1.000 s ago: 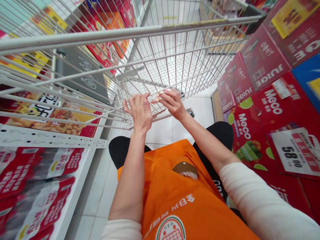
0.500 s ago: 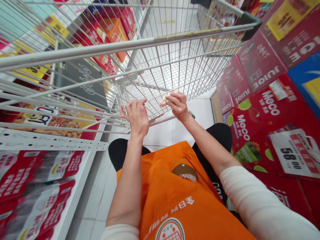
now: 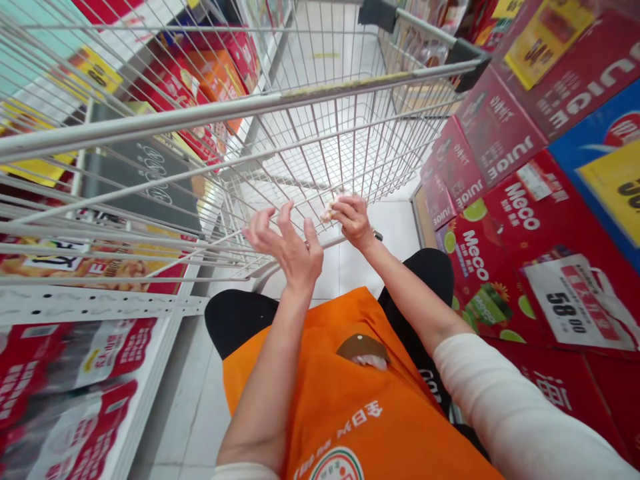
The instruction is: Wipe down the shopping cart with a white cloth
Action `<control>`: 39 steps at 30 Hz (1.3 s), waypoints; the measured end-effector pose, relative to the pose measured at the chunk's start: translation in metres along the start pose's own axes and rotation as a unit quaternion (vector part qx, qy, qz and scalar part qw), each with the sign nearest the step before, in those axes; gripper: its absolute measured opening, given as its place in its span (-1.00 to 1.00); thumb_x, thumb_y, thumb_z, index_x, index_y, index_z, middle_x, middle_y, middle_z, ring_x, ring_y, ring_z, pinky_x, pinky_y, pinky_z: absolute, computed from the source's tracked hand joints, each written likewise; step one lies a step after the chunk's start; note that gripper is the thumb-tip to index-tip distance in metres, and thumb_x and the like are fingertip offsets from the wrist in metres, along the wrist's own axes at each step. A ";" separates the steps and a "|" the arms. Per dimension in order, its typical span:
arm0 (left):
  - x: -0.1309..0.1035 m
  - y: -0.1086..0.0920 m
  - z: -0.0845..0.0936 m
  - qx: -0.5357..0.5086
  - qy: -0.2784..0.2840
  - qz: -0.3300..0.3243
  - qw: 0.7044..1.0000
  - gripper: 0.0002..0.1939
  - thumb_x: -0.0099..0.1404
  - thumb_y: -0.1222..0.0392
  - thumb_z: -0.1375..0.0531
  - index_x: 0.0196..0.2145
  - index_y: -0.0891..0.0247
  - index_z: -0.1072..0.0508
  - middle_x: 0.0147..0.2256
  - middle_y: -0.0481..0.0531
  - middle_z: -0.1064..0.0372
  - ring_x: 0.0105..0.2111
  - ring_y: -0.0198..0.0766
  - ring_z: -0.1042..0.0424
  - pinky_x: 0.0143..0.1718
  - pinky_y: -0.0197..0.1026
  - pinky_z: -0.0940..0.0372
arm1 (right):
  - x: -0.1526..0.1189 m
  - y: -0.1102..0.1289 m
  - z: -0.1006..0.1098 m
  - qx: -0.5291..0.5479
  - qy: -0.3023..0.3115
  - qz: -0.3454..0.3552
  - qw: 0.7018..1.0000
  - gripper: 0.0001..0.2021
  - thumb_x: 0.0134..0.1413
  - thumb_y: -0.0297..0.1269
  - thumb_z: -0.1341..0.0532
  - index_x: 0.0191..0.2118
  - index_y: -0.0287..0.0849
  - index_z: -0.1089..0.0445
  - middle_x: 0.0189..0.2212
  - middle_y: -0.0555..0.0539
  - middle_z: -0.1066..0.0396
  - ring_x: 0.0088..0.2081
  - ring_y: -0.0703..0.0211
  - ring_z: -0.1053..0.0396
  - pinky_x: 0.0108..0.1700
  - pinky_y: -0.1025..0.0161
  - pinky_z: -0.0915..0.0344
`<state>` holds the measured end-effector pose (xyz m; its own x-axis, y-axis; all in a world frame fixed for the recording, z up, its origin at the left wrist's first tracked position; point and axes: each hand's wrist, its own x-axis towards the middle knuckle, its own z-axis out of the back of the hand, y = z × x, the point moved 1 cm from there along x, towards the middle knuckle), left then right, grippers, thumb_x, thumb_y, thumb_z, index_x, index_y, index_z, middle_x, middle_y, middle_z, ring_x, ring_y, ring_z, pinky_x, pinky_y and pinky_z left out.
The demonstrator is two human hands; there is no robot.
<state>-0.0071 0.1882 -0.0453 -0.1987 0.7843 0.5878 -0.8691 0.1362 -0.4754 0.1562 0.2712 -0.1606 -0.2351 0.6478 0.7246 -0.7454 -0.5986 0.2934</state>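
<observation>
Pinching a small, crumpled, pale wad, perhaps a cloth, between the thumb and bent fingers of the right hand, close by the near end of a wire shopping cart. Closing the right hand around only part of the wad, and letting the rest poke out past the fingertips on the side toward the left hand. Raising the left hand, back uppermost, with nothing visible in its grasp: opening it wide, curling the fingers loosely, spacing the thumb well away from them. Leaving contact between its fingertips and the cart's wires impossible to tell from this angle.

Placing the wad between the two hands, to the right of the left one and apart from it, nearest to the right one and touching that one alone. Showing no sure long axis in so bunched a shape, though seemingly pointing it leftward from the right fingertips; giving no clear sign of contact between wad and wire.

Spreading black-clad knees beneath an orange apron, and facing the cart between red-labelled packs on the left and stacked red cartons on the right, beside a price sign reading 58.00.
</observation>
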 end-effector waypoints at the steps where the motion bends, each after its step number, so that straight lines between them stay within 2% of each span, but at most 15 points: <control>1: 0.002 -0.005 -0.005 -0.001 0.035 -0.023 0.999 -0.52 0.44 -0.01 -0.04 0.19 0.26 -0.40 0.21 0.31 -0.24 0.34 0.07 -0.10 0.45 0.22 0.28 | -0.006 -0.001 0.000 0.001 0.013 0.004 1.000 -0.64 0.44 -0.27 -0.02 -0.27 -0.05 -0.56 -0.13 -0.08 -0.61 0.07 0.05 -0.42 0.20 -0.09 -0.32; 4: 0.013 -0.015 -0.021 0.011 0.133 -0.057 0.989 -0.49 0.47 0.01 0.00 0.26 0.25 -0.37 0.25 0.29 -0.29 0.36 0.09 -0.12 0.45 0.25 0.32 | -0.013 -0.008 0.005 0.002 -0.006 -0.010 1.000 -0.59 0.44 -0.30 0.03 -0.29 -0.06 -0.55 -0.16 -0.10 -0.61 0.07 0.02 -0.42 0.19 -0.14 -0.32; 6: 0.020 -0.017 -0.029 0.027 0.152 -0.043 0.987 -0.48 0.48 -0.03 0.02 0.25 0.24 -0.38 0.23 0.30 -0.33 0.33 0.14 -0.15 0.44 0.31 0.30 | -0.005 -0.017 0.011 0.005 -0.046 -0.046 0.998 -0.59 0.44 -0.26 0.05 -0.23 -0.03 -0.56 -0.10 -0.12 -0.59 0.14 -0.02 -0.39 0.26 -0.20 -0.27; 8: 0.023 -0.017 -0.033 0.036 0.149 -0.025 0.988 -0.48 0.48 -0.06 0.01 0.22 0.23 -0.41 0.17 0.30 -0.38 0.28 0.17 -0.20 0.42 0.34 0.28 | 0.006 -0.028 0.015 0.006 -0.073 -0.076 0.994 -0.60 0.44 -0.20 0.05 -0.16 -0.01 -0.56 -0.04 -0.13 -0.56 0.19 -0.04 -0.35 0.33 -0.20 -0.22; 10: 0.025 -0.016 -0.034 0.037 0.150 -0.019 0.988 -0.50 0.48 -0.07 0.01 0.20 0.22 -0.43 0.13 0.29 -0.40 0.24 0.17 -0.23 0.42 0.34 0.27 | 0.010 -0.038 0.016 0.005 -0.071 -0.084 0.994 -0.59 0.45 -0.17 0.06 -0.17 0.00 -0.56 -0.05 -0.11 -0.55 0.19 -0.02 -0.35 0.35 -0.16 -0.24; 14: 0.025 -0.013 -0.032 0.039 0.168 -0.030 0.985 -0.50 0.48 -0.07 0.01 0.20 0.22 -0.41 0.14 0.29 -0.37 0.25 0.17 -0.19 0.42 0.35 0.31 | -0.004 -0.047 0.015 0.013 -0.007 -0.073 0.997 -0.54 0.44 -0.23 0.09 -0.28 -0.03 -0.56 -0.17 -0.13 -0.57 0.08 0.03 -0.41 0.24 -0.10 -0.37; 16: 0.025 -0.012 -0.032 0.043 0.175 -0.035 0.983 -0.47 0.48 -0.09 0.02 0.21 0.24 -0.40 0.14 0.32 -0.35 0.26 0.19 -0.18 0.41 0.37 0.31 | -0.009 -0.048 0.018 0.025 0.003 -0.068 0.997 -0.56 0.44 -0.22 0.06 -0.27 -0.03 -0.56 -0.16 -0.13 -0.57 0.08 0.01 -0.41 0.23 -0.10 -0.38; 21: 0.026 -0.012 -0.034 0.068 0.177 -0.031 0.981 -0.42 0.46 -0.11 0.01 0.22 0.32 -0.39 0.13 0.37 -0.32 0.25 0.24 -0.16 0.41 0.38 0.37 | 0.006 -0.055 0.025 0.014 -0.076 -0.081 0.994 -0.60 0.45 -0.16 0.05 -0.14 0.01 -0.56 -0.06 -0.12 -0.53 0.19 -0.02 -0.34 0.35 -0.16 -0.26; 23: 0.026 -0.012 -0.034 0.066 0.181 -0.030 0.981 -0.42 0.45 -0.11 0.00 0.23 0.32 -0.38 0.13 0.37 -0.32 0.25 0.25 -0.16 0.41 0.39 0.39 | 0.008 -0.057 0.022 0.000 -0.094 -0.077 0.993 -0.59 0.45 -0.18 0.05 -0.20 -0.01 -0.56 -0.11 -0.12 -0.54 0.15 0.00 -0.37 0.30 -0.13 -0.31; 28: 0.028 -0.010 -0.033 0.062 0.191 -0.039 0.979 -0.42 0.44 -0.13 -0.02 0.24 0.27 -0.36 0.15 0.36 -0.30 0.25 0.24 -0.15 0.40 0.41 0.37 | -0.011 -0.058 0.024 -0.010 -0.082 -0.045 0.996 -0.55 0.45 -0.25 0.04 -0.44 -0.06 -0.46 -0.26 -0.12 -0.54 -0.02 0.05 -0.41 0.09 -0.02 -0.44; 30: 0.028 -0.009 -0.033 0.062 0.195 -0.040 0.978 -0.41 0.43 -0.12 -0.03 0.25 0.27 -0.36 0.17 0.37 -0.29 0.26 0.24 -0.15 0.41 0.39 0.35 | -0.011 -0.063 0.033 -0.024 -0.094 -0.062 0.993 -0.55 0.45 -0.26 0.06 -0.42 -0.06 -0.46 -0.22 -0.13 -0.53 0.03 0.04 -0.40 0.13 -0.04 -0.43; 33: 0.027 -0.007 -0.033 0.055 0.194 -0.036 0.979 -0.42 0.43 -0.13 -0.02 0.24 0.25 -0.36 0.18 0.37 -0.27 0.28 0.24 -0.11 0.40 0.40 0.33 | 0.004 -0.076 0.046 -0.027 -0.118 -0.100 0.988 -0.55 0.46 -0.23 0.09 -0.33 -0.04 -0.50 -0.14 -0.13 -0.48 0.15 0.00 -0.34 0.26 -0.12 -0.34; 36: 0.028 -0.007 -0.033 0.052 0.195 -0.039 0.979 -0.42 0.44 -0.14 -0.01 0.24 0.24 -0.35 0.19 0.38 -0.26 0.29 0.25 -0.10 0.39 0.42 0.33 | 0.013 -0.088 0.046 -0.006 -0.111 -0.125 0.986 -0.56 0.46 -0.17 0.08 -0.26 -0.03 -0.53 -0.12 -0.13 -0.47 0.18 -0.03 -0.31 0.31 -0.18 -0.29; 39: 0.028 -0.007 -0.032 0.050 0.196 -0.041 0.979 -0.44 0.43 -0.13 -0.02 0.23 0.22 -0.36 0.19 0.36 -0.27 0.28 0.24 -0.11 0.40 0.41 0.32 | 0.003 -0.090 0.040 -0.001 -0.079 -0.137 0.987 -0.57 0.44 -0.21 0.06 -0.32 -0.05 -0.53 -0.18 -0.13 -0.50 0.09 -0.02 -0.37 0.24 -0.16 -0.35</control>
<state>0.0080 0.2284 -0.0467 0.0443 0.9477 0.3161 -0.9188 0.1629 -0.3596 0.2477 0.3076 -0.1597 0.0750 0.7037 0.7065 -0.7683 -0.4109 0.4908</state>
